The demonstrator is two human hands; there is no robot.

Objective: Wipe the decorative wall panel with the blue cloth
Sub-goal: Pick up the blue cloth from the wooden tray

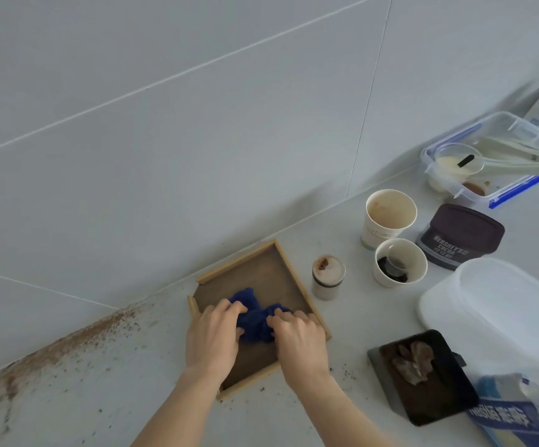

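A crumpled blue cloth lies in a shallow wooden tray on the grey counter, close to the wall. My left hand and my right hand both grip the cloth from either side, fingers curled into it. The light grey tiled wall panel rises behind the tray. A band of brown powder stains runs along the panel's foot and the counter at the left.
Right of the tray stand a small lidded jar, two paper cups, a cocoa tub, a clear box with utensils, a white plastic container, a black dish and a blue packet.
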